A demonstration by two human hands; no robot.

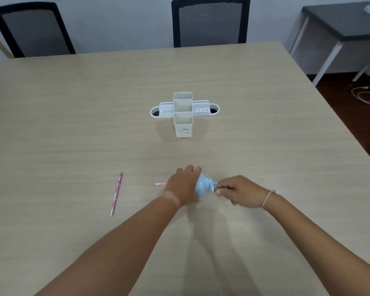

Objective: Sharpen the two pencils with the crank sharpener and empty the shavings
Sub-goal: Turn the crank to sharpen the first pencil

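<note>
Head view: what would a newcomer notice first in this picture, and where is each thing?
First, the two hands at the near middle of the table: the left hand grips the blue sharpener while the right hand pinches its crank, and a pencil end sticks out to the left. A loose pencil lies farther left. A white organizer stands at the table's centre.
</note>
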